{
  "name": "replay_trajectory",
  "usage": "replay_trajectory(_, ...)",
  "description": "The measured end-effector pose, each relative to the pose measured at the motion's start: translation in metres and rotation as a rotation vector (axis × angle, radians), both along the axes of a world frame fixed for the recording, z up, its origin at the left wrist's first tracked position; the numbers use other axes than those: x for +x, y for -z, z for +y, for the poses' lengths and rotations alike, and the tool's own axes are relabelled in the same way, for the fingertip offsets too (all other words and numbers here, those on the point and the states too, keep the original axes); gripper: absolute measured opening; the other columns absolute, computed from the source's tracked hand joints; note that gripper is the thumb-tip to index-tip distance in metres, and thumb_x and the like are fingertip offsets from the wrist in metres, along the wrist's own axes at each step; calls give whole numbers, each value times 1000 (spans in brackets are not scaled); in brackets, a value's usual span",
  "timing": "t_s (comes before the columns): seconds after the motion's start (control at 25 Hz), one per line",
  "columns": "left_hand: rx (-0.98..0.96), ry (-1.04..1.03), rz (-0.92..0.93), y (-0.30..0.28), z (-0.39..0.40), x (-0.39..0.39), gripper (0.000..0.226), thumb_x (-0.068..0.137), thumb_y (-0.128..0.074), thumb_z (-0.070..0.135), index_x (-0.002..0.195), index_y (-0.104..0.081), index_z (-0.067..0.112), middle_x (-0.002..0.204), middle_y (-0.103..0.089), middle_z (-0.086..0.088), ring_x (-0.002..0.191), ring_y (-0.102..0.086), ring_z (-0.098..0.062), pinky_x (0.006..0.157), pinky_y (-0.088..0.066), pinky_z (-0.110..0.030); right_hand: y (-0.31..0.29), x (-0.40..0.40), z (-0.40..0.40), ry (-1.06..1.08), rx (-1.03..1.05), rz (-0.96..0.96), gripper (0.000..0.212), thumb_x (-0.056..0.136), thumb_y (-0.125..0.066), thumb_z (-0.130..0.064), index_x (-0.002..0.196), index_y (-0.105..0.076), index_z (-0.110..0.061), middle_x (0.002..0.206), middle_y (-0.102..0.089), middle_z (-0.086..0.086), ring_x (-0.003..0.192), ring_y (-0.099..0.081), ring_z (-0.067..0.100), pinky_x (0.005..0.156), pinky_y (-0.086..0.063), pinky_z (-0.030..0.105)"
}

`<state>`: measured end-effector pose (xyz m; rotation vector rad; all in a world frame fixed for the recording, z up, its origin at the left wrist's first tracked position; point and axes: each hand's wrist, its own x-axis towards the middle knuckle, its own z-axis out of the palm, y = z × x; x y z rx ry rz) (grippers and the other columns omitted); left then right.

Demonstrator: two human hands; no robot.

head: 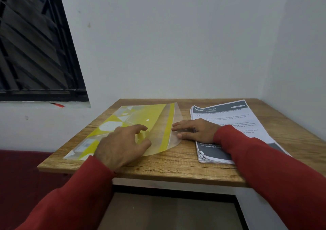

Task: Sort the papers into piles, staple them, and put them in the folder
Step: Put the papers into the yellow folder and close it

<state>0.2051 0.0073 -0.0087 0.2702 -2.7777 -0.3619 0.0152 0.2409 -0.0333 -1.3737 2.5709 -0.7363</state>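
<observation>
In the head view the yellow folder (123,124) lies flap-open on the wooden table (176,162), the left hand (121,145) resting on it with loosely curled fingers, the right hand (195,129) pressing the flap flat beside the papers (234,117).

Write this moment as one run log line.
left hand: curled on folder | right hand: flat on flap | papers: stacked beside, outside folder
</observation>
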Motion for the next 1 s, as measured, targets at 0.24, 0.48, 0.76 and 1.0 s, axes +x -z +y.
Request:
replay_trajectory(0.24, -101, -72, 208, 22, 13, 7, 59, 76, -33, 64, 115, -69, 39, 119, -70, 14, 112, -62, -14, 90, -49, -37, -41, 4, 26, 321, -692, 23, 24, 94, -66, -27, 117, -69, -25, 116, -70, -6, 105, -64, 0, 99, -49, 28)
replay_trajectory(0.48, -108, -100, 169, 24, 15, 5, 47, 86, -45, 60, 123, -65, 39, 127, -65, 15, 116, -59, -15, 92, -48, -40, -69, 3, 139, 1025, -68, -56, 79, 84, -72, -49, 146, -39, -12, 147, -48, 14, 132, -48, 32, 104, -38, 36)
replay_trajectory(0.76, -14, -132, 225, 22, 18, 10, 40, 88, -54, 52, 123, -66, 38, 126, -67, 11, 116, -60, -18, 91, -47, -38, -44, 13, 155, 945, -334, -334, 30, 77, -78, 5, 104, -63, 3, 106, -66, 19, 73, -66, 20, 64, -48, 26)
replay_trajectory(1.0, 96, -130, 258, 20, 16, 12, 35, 88, -55, 49, 120, -67, 39, 119, -70, 6, 111, -61, -20, 89, -47, -38, -53, 12, 170, 1003, -354, -252, 20, 72, -85, -4, 70, -65, -5, 87, -71, 17, 75, -64, 26, 74, -48, 31)
